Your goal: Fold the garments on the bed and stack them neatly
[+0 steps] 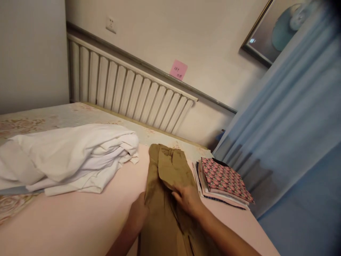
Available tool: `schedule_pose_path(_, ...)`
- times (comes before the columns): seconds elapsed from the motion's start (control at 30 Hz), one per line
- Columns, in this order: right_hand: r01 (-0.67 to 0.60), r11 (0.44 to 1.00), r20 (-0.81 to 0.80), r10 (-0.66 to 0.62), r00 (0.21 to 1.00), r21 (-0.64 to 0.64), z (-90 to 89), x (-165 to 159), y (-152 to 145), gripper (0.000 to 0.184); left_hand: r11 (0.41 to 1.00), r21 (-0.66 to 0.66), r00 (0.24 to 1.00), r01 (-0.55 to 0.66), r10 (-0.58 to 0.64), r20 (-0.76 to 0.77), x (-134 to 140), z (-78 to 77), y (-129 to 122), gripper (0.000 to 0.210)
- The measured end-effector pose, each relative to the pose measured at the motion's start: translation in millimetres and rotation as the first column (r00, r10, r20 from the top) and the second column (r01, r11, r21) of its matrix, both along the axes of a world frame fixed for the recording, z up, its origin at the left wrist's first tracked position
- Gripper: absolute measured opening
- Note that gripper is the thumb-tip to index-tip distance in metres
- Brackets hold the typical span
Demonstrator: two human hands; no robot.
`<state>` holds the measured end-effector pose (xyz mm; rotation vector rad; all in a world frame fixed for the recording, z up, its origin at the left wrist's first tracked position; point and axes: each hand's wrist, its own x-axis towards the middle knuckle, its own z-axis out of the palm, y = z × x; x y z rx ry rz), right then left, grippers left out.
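Note:
A pair of brown khaki trousers (162, 220) lies lengthwise on the pink bed sheet (80, 224), running toward me and out of the bottom of the view. Its far end has a gathered part and a flap of cloth turned over on top. My left hand (138, 211) is closed at the left edge of the trousers, its fingertips partly hidden by the cloth. On the right, my right hand (188, 201) pinches the near edge of the turned-over flap between thumb and fingers.
Left of the trousers lies a crumpled white cloth (71, 153). A stack of folded fabric with a pink patterned piece (225, 177) on top sits at the right, near a blue curtain (287, 135). A radiator (128, 85) stands behind the bed.

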<state>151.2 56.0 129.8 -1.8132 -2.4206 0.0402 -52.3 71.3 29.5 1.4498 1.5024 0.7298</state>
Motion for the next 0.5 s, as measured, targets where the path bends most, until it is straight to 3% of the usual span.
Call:
schedule_pose_path(0.13,-0.033,0.995,-0.07,0.026,0.997,-0.097,-29.0,-11.8,-19.3,0.029,1.0,-0.009,1.0,-0.005,0.005,-0.008,-0.4,0.9,0.5,0.039)
schedule_pose_path(0.3,-0.109,0.981,-0.163,0.083,0.983,-0.161,-50.0,-10.7,-34.7,0.042,1.0,-0.001,0.999,-0.004,0.004,0.039,-0.4,2.5,0.5,0.037)
schedule_pose_path(0.4,-0.136,0.979,-0.232,0.099,0.968,-0.151,-52.3,-9.5,-40.8,0.041,1.0,-0.001,0.999,-0.005,0.005,0.046,-1.0,5.7,-0.2,0.039)
schedule_pose_path(0.5,-0.187,0.98,-0.192,0.173,0.966,-0.06,-42.5,-12.2,-52.6,0.036,1.0,-0.009,0.999,-0.008,0.009,0.031,-1.6,10.2,-1.0,0.041)
